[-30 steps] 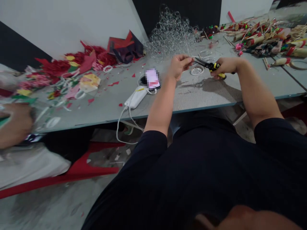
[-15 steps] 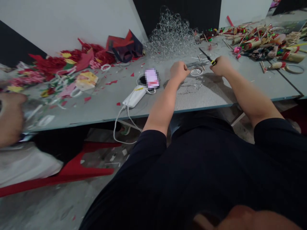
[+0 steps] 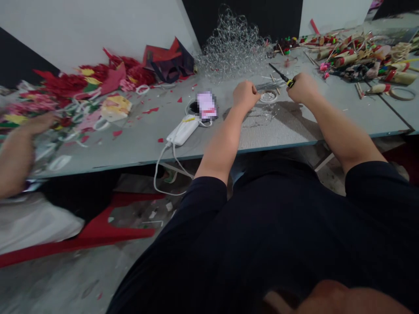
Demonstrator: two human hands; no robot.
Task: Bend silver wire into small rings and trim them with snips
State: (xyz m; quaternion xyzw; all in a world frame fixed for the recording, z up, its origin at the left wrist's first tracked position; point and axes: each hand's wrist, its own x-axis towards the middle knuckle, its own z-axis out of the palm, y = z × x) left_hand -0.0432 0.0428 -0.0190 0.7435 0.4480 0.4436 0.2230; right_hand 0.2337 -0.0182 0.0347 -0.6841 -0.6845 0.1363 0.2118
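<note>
My right hand (image 3: 301,88) is closed round the yellow-and-black handle of a screwdriver (image 3: 280,75), whose long dark shaft points up and to the left. My left hand (image 3: 245,96) pinches thumb and fingers together just left of a round white dish (image 3: 268,96) holding small pale bits; whatever lies between the fingertips is too small to make out. Behind the dish, thin metal wires (image 3: 266,86) lie side by side on the table. Bent bits of clear wire (image 3: 270,114) are scattered in front of it.
A tangled heap of silvery wire (image 3: 231,48) stands against the wall. Left of my arm lie a phone (image 3: 207,104) and a white power bank (image 3: 183,131) with cables. Red paper flowers (image 3: 70,89) and a co-worker's arm (image 3: 19,152) are at far left; bamboo figures (image 3: 347,59) fill the right.
The co-worker's arm at left has reached forward over the flowers. My hands have barely moved; the screwdriver's tip sits very slightly further left and up.
</note>
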